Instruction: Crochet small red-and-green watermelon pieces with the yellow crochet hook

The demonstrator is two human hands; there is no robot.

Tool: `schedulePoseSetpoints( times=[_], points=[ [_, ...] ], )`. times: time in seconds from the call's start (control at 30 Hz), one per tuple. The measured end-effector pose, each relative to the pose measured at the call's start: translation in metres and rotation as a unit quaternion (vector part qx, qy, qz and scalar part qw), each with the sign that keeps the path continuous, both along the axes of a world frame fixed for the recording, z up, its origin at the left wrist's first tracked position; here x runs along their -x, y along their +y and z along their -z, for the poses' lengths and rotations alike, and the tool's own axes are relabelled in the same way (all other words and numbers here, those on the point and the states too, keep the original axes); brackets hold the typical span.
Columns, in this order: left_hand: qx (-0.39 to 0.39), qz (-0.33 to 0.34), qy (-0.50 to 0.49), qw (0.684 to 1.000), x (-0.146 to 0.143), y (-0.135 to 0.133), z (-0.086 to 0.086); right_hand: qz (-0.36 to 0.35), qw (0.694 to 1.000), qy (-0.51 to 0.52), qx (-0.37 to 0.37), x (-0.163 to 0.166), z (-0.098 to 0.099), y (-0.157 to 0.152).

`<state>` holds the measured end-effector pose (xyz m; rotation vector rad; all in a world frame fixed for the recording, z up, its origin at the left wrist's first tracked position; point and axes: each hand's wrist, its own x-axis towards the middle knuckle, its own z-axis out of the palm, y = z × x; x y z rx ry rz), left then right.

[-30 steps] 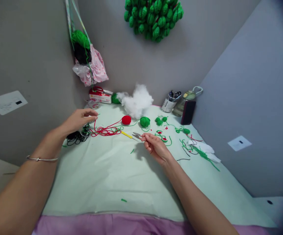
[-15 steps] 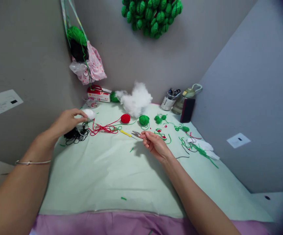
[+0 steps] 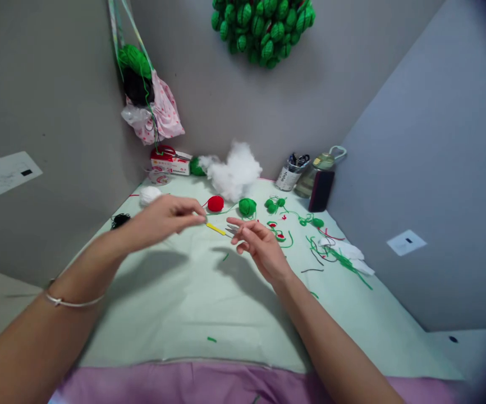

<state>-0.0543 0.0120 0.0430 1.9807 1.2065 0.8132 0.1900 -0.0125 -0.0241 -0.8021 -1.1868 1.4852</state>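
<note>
My left hand (image 3: 169, 216) is over the table with thumb and fingertips pinched together. Whatever they hold, if anything, is too small to make out. The tips are beside the end of a yellow-handled crochet hook (image 3: 215, 228). My right hand (image 3: 260, 244) hovers to the right, index finger stretched out and the other fingers loosely curled apart. Scissor blades (image 3: 230, 229) show behind its fingers; the handles are hidden. A white yarn ball (image 3: 149, 195) and black yarn (image 3: 120, 220) are behind my left forearm. Beyond my hands are a red yarn ball (image 3: 215, 203) and a green yarn ball (image 3: 247, 207).
White stuffing (image 3: 237, 171) is heaped at the back. Small green knitted pieces (image 3: 275, 204) and green yarn scraps (image 3: 348, 261) are on the right. A pen cup (image 3: 289, 175), a bottle (image 3: 310, 174) and a phone (image 3: 322, 191) line the back right. Red-handled scissors (image 3: 165, 150) rest on a box.
My left hand has moved right, from the white yarn ball to near the crochet hook. My right hand has lifted slightly and its index finger has straightened, while the scissor blades stay in place.
</note>
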Motion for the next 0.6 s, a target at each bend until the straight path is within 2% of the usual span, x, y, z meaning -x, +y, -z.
schedulePoseSetpoints(
  times=[0.07,0.1,0.2,0.33,0.43,0.5,0.6],
  points=[
    [0.03,0.085,0.018,0.996,-0.018,-0.007,0.005,-0.068,0.997,-0.014,-0.026,0.009,-0.003,-0.008],
    [0.032,0.093,0.006,0.995,-0.023,-0.008,0.006,-0.103,0.994,-0.024,-0.027,0.013,-0.004,-0.011],
    [0.012,-0.001,-0.078,0.997,-0.017,-0.001,0.002,-0.142,0.988,-0.052,-0.016,0.016,0.001,-0.014],
    [-0.009,-0.1,-0.274,0.957,0.006,0.014,-0.007,-0.124,0.988,-0.094,-0.01,0.008,0.014,-0.004],
    [0.022,-0.103,-0.373,0.922,0.009,0.016,0.0,-0.075,0.988,-0.131,-0.008,0.002,0.022,0.005],
    [0.081,-0.059,-0.365,0.925,0.001,0.013,0.012,0.003,0.989,-0.146,-0.035,0.0,0.022,0.007],
    [0.161,0.009,-0.253,0.954,-0.018,0.004,0.036,0.073,0.985,-0.136,-0.081,-0.003,0.014,0.006]
  ],
)
